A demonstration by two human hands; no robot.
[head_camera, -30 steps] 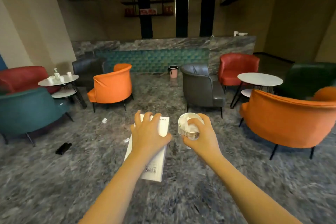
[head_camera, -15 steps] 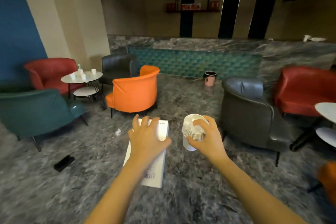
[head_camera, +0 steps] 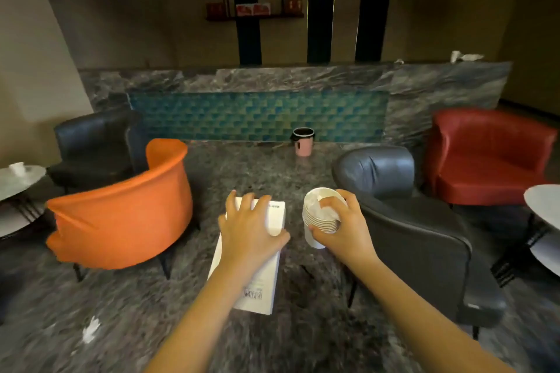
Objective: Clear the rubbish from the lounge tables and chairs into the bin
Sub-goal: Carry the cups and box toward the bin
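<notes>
Half a second has brought the person forward and turned the view right: the red and teal chairs that sat at the left are gone from sight, and the round side table (head_camera: 21,188) with a white cup (head_camera: 17,167) on it now clings to the left edge. The orange armchair (head_camera: 127,215) has swelled to fill the near left, so the path runs just beside it. Low on the floor lies a crumpled tissue scrap (head_camera: 91,328), not picked up and about to be passed. The left hand (head_camera: 251,233) keeps its fingers curled over the top of the white carton (head_camera: 262,281), barcode end toward the body, carried as before. Straight ahead, between the hands and beyond them, the pink bin (head_camera: 303,147) with its black liner stands on the floor against the tiled counter front. It is nearer and more central than it was, though well apart from the hands. The right hand (head_camera: 342,227) grips the stack of paper cups (head_camera: 321,218) round its side, with a crumpled tissue (head_camera: 325,209) stuffed in the top cup. The grey armchair (head_camera: 409,221) has drawn close on the right. I judge this a carry leg with the drop not yet due — the left table's cup and the floor scrap will need another trip.
</notes>
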